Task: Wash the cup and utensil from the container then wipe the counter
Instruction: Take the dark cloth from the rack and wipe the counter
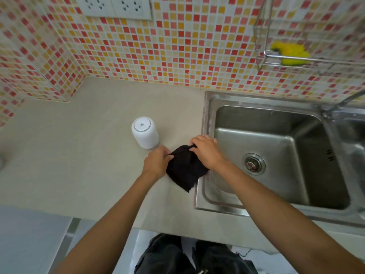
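Observation:
A black cloth lies bunched on the beige counter, right at the left rim of the steel sink. My left hand pinches its left edge. My right hand grips its upper right corner, fingers curled into the fabric. A white cup stands upside down on the counter just beyond my left hand, not touching it. No utensil or container is in view.
The sink basin shows a round drain and a tap at the far right. A wire rack on the mosaic wall holds a yellow sponge. Wall sockets sit at the top left. The counter's front edge runs near my legs.

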`<control>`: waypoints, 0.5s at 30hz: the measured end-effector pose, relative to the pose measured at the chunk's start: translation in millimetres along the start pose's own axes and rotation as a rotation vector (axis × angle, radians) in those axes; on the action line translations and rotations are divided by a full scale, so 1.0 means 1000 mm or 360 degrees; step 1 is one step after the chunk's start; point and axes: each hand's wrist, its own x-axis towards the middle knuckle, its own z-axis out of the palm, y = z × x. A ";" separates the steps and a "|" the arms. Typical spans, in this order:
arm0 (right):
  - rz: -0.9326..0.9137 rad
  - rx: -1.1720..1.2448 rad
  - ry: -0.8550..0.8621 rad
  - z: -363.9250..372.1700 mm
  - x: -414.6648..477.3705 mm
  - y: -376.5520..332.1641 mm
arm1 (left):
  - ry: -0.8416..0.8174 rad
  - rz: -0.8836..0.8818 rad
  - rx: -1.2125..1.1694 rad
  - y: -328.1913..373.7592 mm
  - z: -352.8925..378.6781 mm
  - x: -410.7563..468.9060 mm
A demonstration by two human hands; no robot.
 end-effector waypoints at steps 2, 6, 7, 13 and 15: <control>0.0011 0.0036 0.0117 -0.024 -0.005 0.011 | 0.0083 0.0152 -0.0015 0.024 -0.010 0.000; 0.0043 0.0113 0.0310 -0.070 -0.017 0.041 | 0.0127 0.0357 0.0031 0.080 -0.022 0.006; 0.0059 0.0148 0.0350 -0.080 -0.019 0.048 | 0.0117 0.0391 0.0097 0.095 -0.022 0.008; 0.0035 0.0274 0.0638 -0.156 -0.038 0.096 | 0.0269 0.0739 0.0179 0.182 -0.021 0.019; 0.0063 0.0374 0.0696 -0.185 -0.048 0.111 | 0.0323 0.0888 0.0178 0.214 -0.021 0.022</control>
